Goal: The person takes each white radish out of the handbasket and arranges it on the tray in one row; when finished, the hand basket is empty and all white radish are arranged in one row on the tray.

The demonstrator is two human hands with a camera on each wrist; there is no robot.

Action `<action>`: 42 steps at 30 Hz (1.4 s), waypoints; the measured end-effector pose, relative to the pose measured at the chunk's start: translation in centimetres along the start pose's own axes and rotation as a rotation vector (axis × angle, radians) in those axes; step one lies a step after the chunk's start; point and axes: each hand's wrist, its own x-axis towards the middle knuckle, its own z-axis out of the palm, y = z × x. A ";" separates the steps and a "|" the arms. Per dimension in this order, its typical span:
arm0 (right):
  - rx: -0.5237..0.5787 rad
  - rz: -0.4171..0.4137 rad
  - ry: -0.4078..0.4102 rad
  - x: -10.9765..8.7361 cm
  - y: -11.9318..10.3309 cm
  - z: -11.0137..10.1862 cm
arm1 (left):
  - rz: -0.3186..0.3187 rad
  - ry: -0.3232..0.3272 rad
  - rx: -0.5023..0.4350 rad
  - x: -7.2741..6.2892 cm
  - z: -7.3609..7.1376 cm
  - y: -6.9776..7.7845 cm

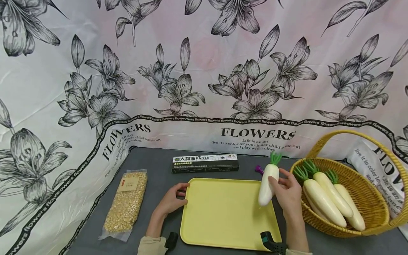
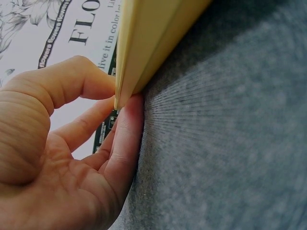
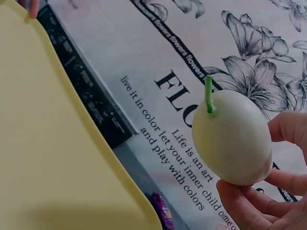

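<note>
Here I am, the fingers of my right hand (image 1: 288,191) closed round the thick upper body of a white radish (image 1: 265,194), thumb in front. It hangs tilted over the right edge of the yellow tray (image 1: 223,212), green tuft (image 1: 276,158) up, its shadow falling below. Smooth skin, so I'd expect a little slip; it looks stiff and probably light, so a gentle wrap should do. Best hold is right here on the fat part; that tuft looks bendy and I wouldn't trust it.

Over on the other side, my left hand (image 1: 173,200) has the tray's left rim nipped between thumb and fingers. The tray's middle lies bare, plenty of room inside its raised lip. Tighter beyond: a purple object (image 1: 259,170) sits just past the far right corner, the pasta box (image 1: 205,164) lines the far edge, and the wicker basket (image 1: 371,205) stands close on my right.
</note>
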 end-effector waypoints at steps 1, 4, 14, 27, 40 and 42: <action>-0.002 0.002 -0.005 0.0 0.0 0.2 | -0.001 -0.001 -0.002 0.0 0.0 0.0; -0.006 0.001 -0.022 -0.1 0.1 0.7 | 0.003 0.003 -0.004 0.0 -0.1 0.0; -0.018 -0.023 -0.078 -0.4 0.0 3.0 | 0.007 0.016 0.017 0.0 0.0 0.2; -0.012 -0.064 -0.156 -1.4 0.5 7.0 | 0.013 0.015 -0.011 -0.3 0.0 0.4; -0.041 -0.042 -0.284 -2.9 1.6 11.3 | 0.015 0.016 0.027 0.1 0.0 0.0; -0.045 -0.040 -0.304 -3.1 1.6 11.8 | 0.011 0.016 0.026 0.1 0.0 0.0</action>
